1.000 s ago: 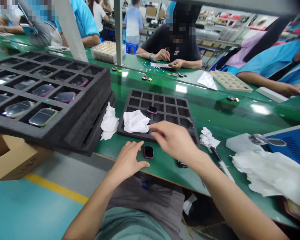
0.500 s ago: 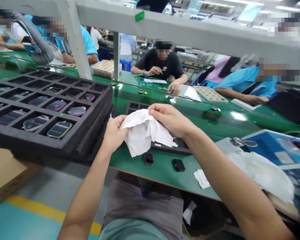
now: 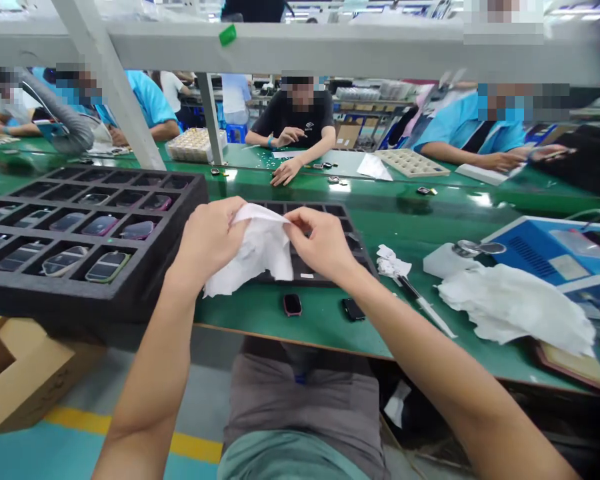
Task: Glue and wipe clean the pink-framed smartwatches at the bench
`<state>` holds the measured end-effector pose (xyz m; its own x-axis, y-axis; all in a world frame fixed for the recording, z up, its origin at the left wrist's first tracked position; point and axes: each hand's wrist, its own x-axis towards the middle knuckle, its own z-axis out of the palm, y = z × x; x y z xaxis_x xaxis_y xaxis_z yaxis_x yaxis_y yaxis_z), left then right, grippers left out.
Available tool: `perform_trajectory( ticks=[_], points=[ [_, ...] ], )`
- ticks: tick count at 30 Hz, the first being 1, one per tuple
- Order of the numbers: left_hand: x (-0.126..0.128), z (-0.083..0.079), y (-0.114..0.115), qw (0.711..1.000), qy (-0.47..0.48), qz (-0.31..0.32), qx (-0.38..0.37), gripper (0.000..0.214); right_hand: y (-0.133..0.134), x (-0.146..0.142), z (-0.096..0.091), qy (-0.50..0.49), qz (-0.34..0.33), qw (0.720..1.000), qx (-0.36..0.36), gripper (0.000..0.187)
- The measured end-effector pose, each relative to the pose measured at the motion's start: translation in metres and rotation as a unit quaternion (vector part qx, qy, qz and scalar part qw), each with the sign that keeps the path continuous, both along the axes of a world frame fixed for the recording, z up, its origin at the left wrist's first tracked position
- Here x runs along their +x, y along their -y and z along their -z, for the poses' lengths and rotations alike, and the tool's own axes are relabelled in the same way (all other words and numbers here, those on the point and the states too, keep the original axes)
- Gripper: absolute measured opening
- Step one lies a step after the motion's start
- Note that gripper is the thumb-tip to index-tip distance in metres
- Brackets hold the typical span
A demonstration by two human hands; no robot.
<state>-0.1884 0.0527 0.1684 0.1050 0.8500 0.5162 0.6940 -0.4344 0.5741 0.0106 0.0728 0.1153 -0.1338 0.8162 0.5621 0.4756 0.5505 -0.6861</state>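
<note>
Both my hands hold one white wiping cloth [image 3: 257, 252] up in front of me, above the green table. My left hand [image 3: 207, 241] grips its left edge with curled fingers. My right hand [image 3: 321, 241] pinches its right edge. Below the cloth, near the table's front edge, lie a pink-rimmed watch body [image 3: 293, 304] and a black watch body [image 3: 353, 309]. Behind the cloth sits a black foam tray [image 3: 353, 235] with square cells, partly hidden.
A stack of black foam trays [image 3: 130, 280] holding several watch bodies stands at the left. A pile of white cloths [image 3: 515, 303], a blue machine [image 3: 545, 247] and a pen-like tool [image 3: 427, 308] lie at the right. Other people sit across the green table [image 3: 410, 220]. A cardboard box [image 3: 15, 373] is low left.
My right hand reached onto the foam tray and lifted the white cloth. Both hands now hold it spread in front of me. The view has tilted upward.
</note>
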Motion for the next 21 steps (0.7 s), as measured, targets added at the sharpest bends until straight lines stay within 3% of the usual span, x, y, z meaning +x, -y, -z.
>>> perform_trajectory(
  ticks=[2, 4, 6, 8, 10, 13, 16, 18, 21],
  points=[
    [-0.003, -0.005, -0.003, 0.995, -0.085, 0.012, 0.049, 0.025, -0.004, 0.013, -0.013, 0.019, 0.016, 0.999, 0.038, 0.018],
    [-0.005, -0.004, -0.001, 0.99, -0.11, 0.033, 0.081, 0.032, 0.002, 0.027, -0.021, 0.041, 0.032, 0.994, 0.092, 0.018],
    [-0.006, 0.006, 0.006, 0.986, -0.101, 0.058, 0.116, 0.031, 0.016, 0.039, -0.019, 0.08, 0.03, 0.989, 0.123, 0.018],
    [-0.008, 0.024, 0.018, 0.984, -0.095, 0.072, 0.134, 0.027, 0.036, 0.048, -0.004, 0.132, 0.003, 0.984, 0.116, 0.018],
    [-0.012, 0.05, 0.033, 0.984, -0.105, 0.097, 0.102, 0.025, 0.057, 0.052, 0.021, 0.175, -0.037, 0.98, 0.084, 0.018],
    [-0.024, 0.088, 0.054, 0.978, -0.166, 0.125, -0.032, 0.033, 0.082, 0.053, 0.065, 0.209, -0.088, 0.974, 0.004, 0.022],
    [-0.033, 0.11, 0.066, 0.955, -0.19, 0.149, -0.173, 0.042, 0.094, 0.051, 0.094, 0.195, -0.119, 0.97, -0.083, 0.02],
    [-0.026, 0.114, 0.067, 0.954, -0.15, 0.144, -0.218, 0.053, 0.095, 0.05, 0.1, 0.165, -0.074, 0.974, -0.137, 0.021],
    [0.012, 0.12, 0.064, 0.962, -0.087, 0.049, -0.254, 0.035, 0.088, 0.044, 0.097, 0.185, 0.064, 0.954, -0.229, 0.021]
  ],
)
